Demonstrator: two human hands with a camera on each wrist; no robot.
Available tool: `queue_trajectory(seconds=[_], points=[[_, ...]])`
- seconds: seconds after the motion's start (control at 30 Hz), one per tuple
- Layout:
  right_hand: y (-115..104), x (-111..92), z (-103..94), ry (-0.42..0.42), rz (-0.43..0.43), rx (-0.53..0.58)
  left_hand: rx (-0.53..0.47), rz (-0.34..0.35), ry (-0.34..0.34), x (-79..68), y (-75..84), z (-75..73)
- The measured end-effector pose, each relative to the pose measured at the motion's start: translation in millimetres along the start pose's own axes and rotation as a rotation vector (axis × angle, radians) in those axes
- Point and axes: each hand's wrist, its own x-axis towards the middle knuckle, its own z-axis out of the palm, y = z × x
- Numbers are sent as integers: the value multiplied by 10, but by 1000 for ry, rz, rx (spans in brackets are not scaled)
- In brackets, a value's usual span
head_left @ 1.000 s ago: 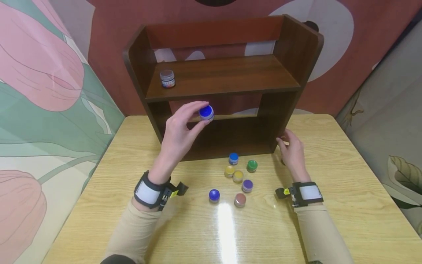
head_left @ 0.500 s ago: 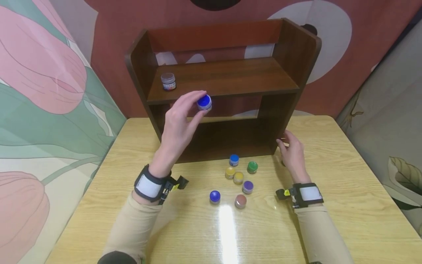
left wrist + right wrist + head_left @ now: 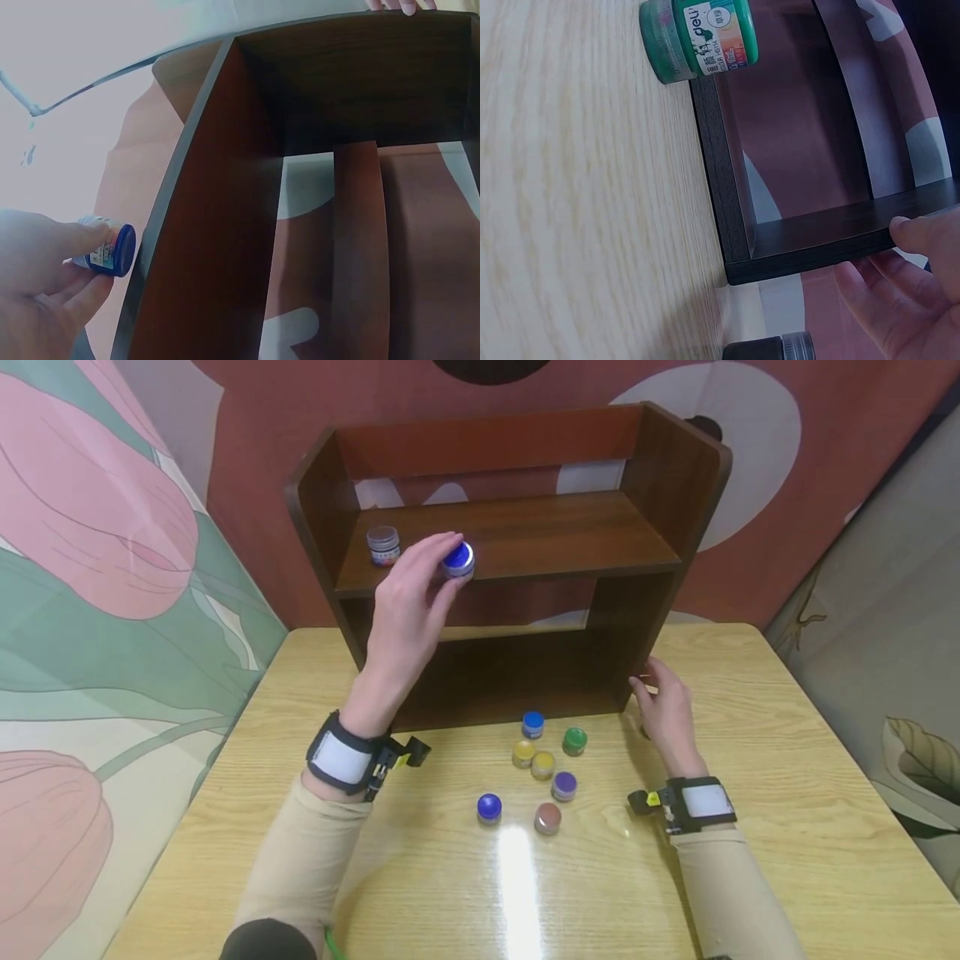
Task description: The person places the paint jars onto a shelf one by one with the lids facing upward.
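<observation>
My left hand (image 3: 405,614) pinches a small blue paint jar (image 3: 458,561) between thumb and fingers, held before the upper board's front edge. In the left wrist view the jar's label (image 3: 103,251) and blue end show beside that board. At the lower right of the dark wooden shelf (image 3: 510,531), my right hand (image 3: 666,714) grips the side panel. Its thumb lies on the panel's front edge and its fingers on the outer face, as the right wrist view shows. A paint jar with a clear lid (image 3: 383,545) stands at the upper board's left end.
On the table (image 3: 750,735) before the shelf stand several paint jars, among them blue (image 3: 533,724), green (image 3: 575,741), yellow (image 3: 523,753), purple (image 3: 564,786), brownish pink (image 3: 547,818) and dark blue (image 3: 489,808). A dark jar (image 3: 757,349) sits near my right hand, outside the panel.
My left hand has lifted the blue paint jar from below the upper board to that board's front edge, shifting slightly left. My right hand keeps its place on the side panel.
</observation>
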Motion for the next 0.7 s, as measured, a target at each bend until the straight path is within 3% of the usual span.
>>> queue_trajectory(seconds=[0.3,0.7], points=[[10,0,3,0,1,-1,13,-17,8,110,-34,28],[5,1,6,-1,9,-2,57,-68,-39,232,-84,76]])
